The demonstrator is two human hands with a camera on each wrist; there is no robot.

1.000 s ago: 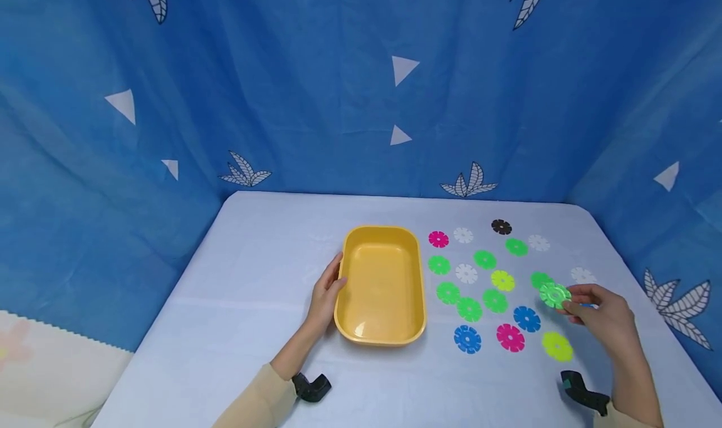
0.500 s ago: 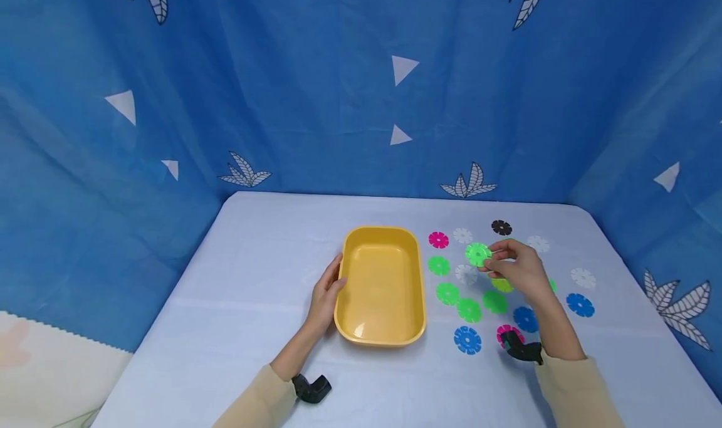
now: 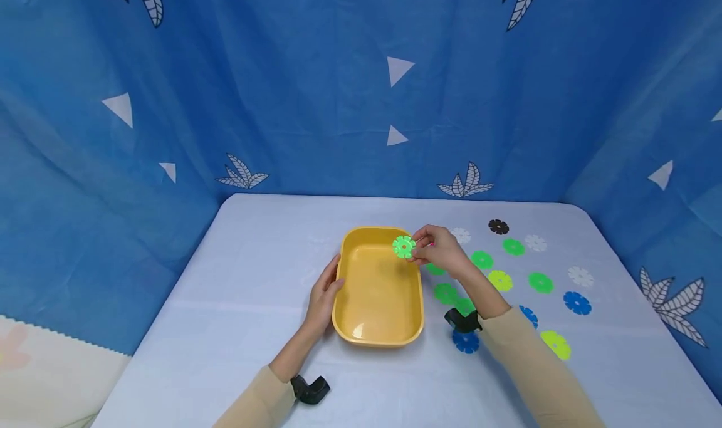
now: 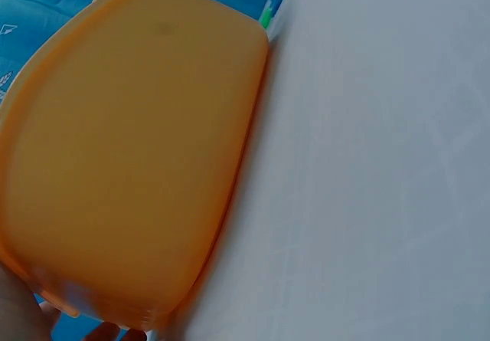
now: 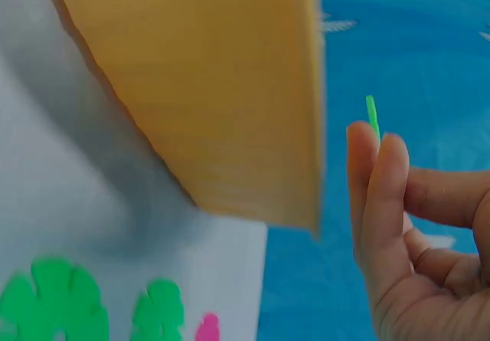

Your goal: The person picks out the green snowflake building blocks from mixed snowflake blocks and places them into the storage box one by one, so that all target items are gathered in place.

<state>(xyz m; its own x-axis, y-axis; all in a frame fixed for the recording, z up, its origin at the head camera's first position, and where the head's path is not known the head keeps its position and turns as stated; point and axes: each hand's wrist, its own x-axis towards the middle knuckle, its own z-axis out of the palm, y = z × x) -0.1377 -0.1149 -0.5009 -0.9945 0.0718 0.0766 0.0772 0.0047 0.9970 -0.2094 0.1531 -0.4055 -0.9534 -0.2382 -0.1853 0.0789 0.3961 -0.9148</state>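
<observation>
A yellow plastic tray with rounded corners sits on the white table, its inside bare. My left hand holds the tray's left side, thumb over the rim and fingers along the outer wall. Over the tray's far right corner, my right hand pinches a green notched plastic disc between thumb and fingertips. Only the thin edge of that green disc shows in the right wrist view, above the rim's level. The left wrist view shows mostly the tray's outer wall.
Several more notched discs lie flat right of the tray: green, blue, yellow, white and black. My right forearm hides some of them. A blue patterned curtain stands behind the table.
My right hand has carried the green disc leftward from the table's right side to above the tray. My left hand and the tray have stayed in place.
</observation>
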